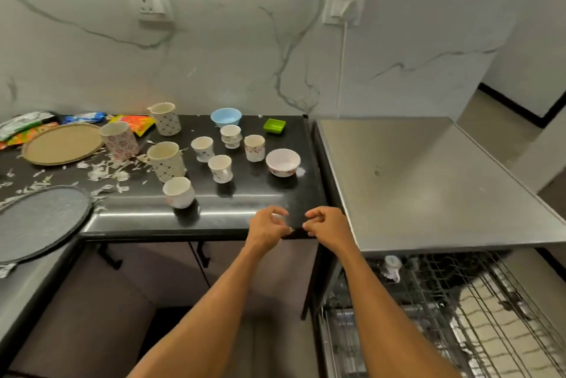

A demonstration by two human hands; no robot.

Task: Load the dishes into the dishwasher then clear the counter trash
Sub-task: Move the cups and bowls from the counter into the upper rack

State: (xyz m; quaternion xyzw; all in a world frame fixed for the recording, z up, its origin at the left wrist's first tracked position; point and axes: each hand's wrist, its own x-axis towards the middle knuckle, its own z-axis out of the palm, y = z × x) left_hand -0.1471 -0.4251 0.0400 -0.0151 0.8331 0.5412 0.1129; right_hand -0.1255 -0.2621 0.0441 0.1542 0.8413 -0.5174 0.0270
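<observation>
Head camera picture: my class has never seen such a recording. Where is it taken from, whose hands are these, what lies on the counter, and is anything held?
There is one picture, taken by a camera worn on a person's head, looking forward and down. No machine here: the two bare arms are that person's own. The left hand and right hand hover by the front edge of the black counter, fingers loosely curled, holding nothing. On the counter stand patterned cups, a white bowl, a blue bowl, a green dish and a tan plate, among paper scraps and snack wrappers. To the right is the dishwasher, its rack pulled out with one small cup inside.
</observation>
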